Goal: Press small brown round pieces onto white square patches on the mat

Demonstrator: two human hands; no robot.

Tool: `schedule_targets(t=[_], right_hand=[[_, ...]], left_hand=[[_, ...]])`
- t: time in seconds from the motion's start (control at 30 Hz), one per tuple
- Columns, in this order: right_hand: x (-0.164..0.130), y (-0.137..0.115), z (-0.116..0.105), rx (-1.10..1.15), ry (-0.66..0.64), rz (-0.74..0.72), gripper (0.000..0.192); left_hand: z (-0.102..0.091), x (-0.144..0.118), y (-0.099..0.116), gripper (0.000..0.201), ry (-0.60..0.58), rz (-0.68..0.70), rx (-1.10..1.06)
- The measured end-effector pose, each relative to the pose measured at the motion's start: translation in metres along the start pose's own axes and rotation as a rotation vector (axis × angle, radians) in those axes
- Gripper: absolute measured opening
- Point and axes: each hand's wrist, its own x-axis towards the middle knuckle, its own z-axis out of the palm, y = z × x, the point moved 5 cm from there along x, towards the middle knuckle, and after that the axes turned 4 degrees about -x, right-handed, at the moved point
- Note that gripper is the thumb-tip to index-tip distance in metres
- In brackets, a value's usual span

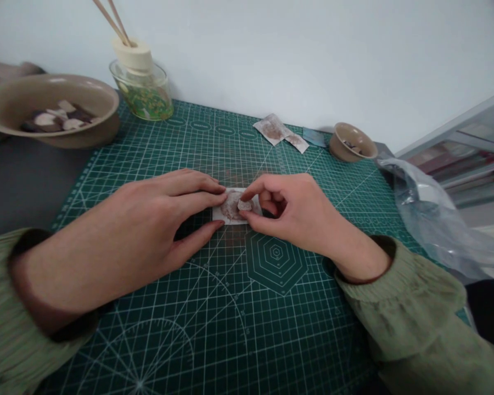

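Green gridded cutting mat (239, 329) carries a small clear packet (230, 209) at its centre, pinned flat by the left hand's (148, 230) extended fingers while the right hand (290, 211) pinches a small pale piece (244, 205) on it.

On a green gridded cutting mat (247, 329), the left hand (148, 225) pinned a small white brown-stained packet (230, 211) while the right hand (296, 211) pinched a small pale round piece (244, 205) on it.
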Motion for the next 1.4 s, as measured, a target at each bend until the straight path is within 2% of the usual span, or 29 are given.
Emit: schedule_targets(t=[0.17, 0.33, 0.53, 0.67, 0.77, 0.87, 0.97, 1.1, 1.3, 1.4], right_hand=[[0.005, 0.001, 0.004, 0.002, 0.047, 0.013, 0.009], [0.001, -0.003, 0.004, 0.026, -0.002, -0.026, 0.008], [0.003, 0.002, 0.0, -0.016, 0.03, 0.065, 0.009], [0.002, -0.003, 0.004, 0.021, -0.021, 0.018, 0.01], [-0.001, -0.001, 0.001, 0.026, -0.029, 0.042, 0.007], [0.001, 0.001, -0.001, -0.004, 0.014, 0.087, 0.007], [0.004, -0.003, 0.003, 0.016, 0.018, 0.052, 0.007], [0.001, -0.005, 0.004, 0.042, -0.033, 0.004, 0.005], [0.003, -0.002, -0.003, -0.038, 0.06, 0.065, 0.011], [0.004, -0.006, 0.001, -0.018, 0.009, 0.042, 0.01]], left_hand=[[-0.001, -0.001, 0.0, 0.039, 0.015, -0.018, -0.03], [-0.001, -0.001, 0.0, 0.044, 0.0, -0.014, 0.022], [-0.002, -0.001, 0.003, 0.041, 0.017, 0.021, 0.074], [-0.002, -0.001, 0.002, 0.042, 0.016, 0.006, 0.089], [0.0, -0.002, 0.001, 0.041, 0.012, -0.002, 0.075], [0.001, -0.005, -0.001, 0.043, 0.054, -0.005, 0.061], [0.003, -0.007, -0.005, 0.047, 0.101, -0.016, 0.054], [0.005, -0.009, -0.008, 0.043, 0.093, -0.013, 0.03], [0.004, -0.009, -0.009, 0.04, 0.091, -0.009, -0.006], [0.004, -0.011, -0.011, 0.041, 0.071, -0.033, -0.021]])
